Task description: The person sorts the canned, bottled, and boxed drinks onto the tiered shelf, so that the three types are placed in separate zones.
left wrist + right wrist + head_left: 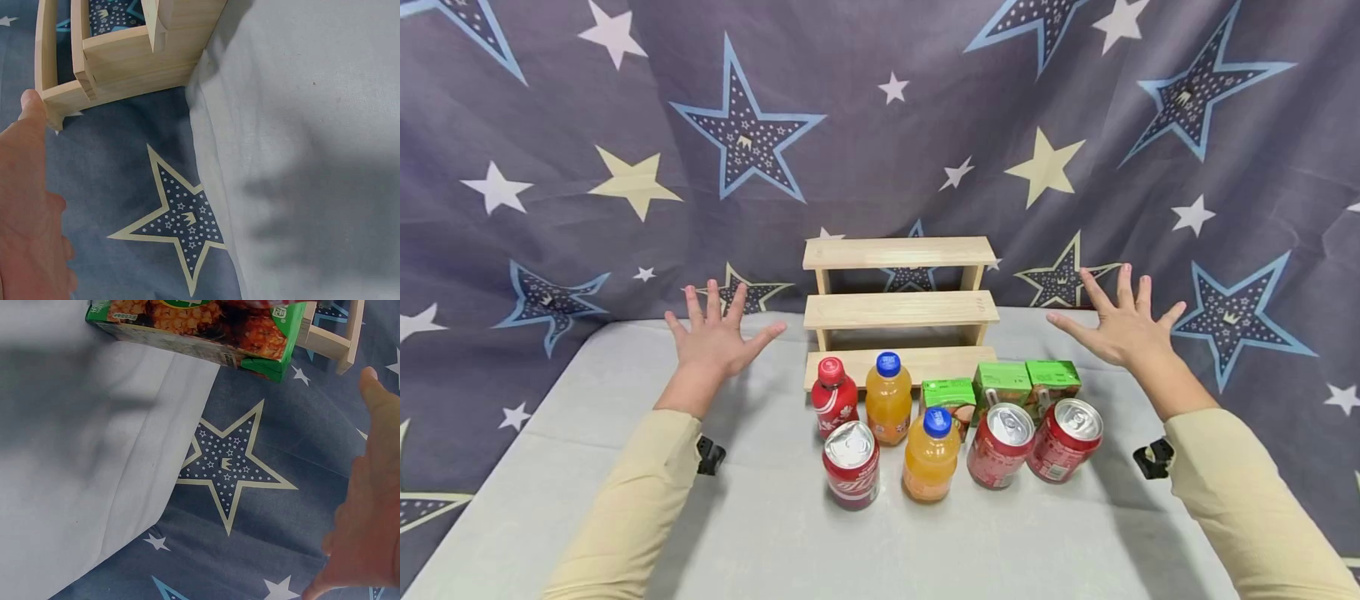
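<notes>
- Here on my head feed, the wooden stand (901, 310) holds the middle, three tiers rising away from me, and I'm calling every place from it.
- Left hand (711, 342): fingers and thumb spread wide, nothing held, out to the left of the stand and well apart from it.
- Right hand (1127, 333): spread just as wide, holding nothing, out to the stand's right.
- Now the drinks, all upright on the worktop (760, 542) in front of the stand!
- Close before its left half, the red bottle (835, 404), with the rear orange bottle (889, 406) just beside it.
- Before its right end and past it, three green cartons (1002, 383), the rightmost lying nearest my right hand.
- Farther out from the stand, left to right: dark red can (852, 479), front orange bottle (931, 462), then two red cans (1000, 450) ahead of the cartons.
- And behind the stand hangs the star-patterned backdrop (865, 100).
</notes>
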`<state>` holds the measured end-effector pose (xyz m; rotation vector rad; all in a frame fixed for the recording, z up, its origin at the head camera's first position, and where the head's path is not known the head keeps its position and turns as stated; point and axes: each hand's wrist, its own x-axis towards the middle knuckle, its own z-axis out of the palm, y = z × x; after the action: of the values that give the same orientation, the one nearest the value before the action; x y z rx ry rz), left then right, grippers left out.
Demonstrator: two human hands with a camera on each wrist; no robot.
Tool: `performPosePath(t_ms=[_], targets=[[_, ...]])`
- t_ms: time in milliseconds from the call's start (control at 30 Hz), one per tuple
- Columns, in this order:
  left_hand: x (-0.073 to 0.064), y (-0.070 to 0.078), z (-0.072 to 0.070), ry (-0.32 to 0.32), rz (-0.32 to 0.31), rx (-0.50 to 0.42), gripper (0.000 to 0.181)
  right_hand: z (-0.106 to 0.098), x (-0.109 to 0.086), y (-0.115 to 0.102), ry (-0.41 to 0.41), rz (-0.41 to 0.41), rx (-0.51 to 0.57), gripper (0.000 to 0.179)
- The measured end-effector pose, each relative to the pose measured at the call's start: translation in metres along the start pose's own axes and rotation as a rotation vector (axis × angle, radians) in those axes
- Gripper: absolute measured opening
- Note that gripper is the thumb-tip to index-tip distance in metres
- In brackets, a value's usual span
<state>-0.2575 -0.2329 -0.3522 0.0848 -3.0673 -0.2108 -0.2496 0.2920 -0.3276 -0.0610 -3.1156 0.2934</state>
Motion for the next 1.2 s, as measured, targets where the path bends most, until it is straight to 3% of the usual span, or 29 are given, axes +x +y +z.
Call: performPosePath(t_ms=[633,1200], targets=[[-0.005,-0.008,-0.012,-0.021,-0.017,0.027,0.106,-0.004,-0.011,0.003,-0.031,0.007,0.008,0.096],[-0.012,-0.024,-0.009,-0.024,-0.018,0.016,0.102,0.004,-0.019,0.013,-0.068,0.015,0.008,0.098]])
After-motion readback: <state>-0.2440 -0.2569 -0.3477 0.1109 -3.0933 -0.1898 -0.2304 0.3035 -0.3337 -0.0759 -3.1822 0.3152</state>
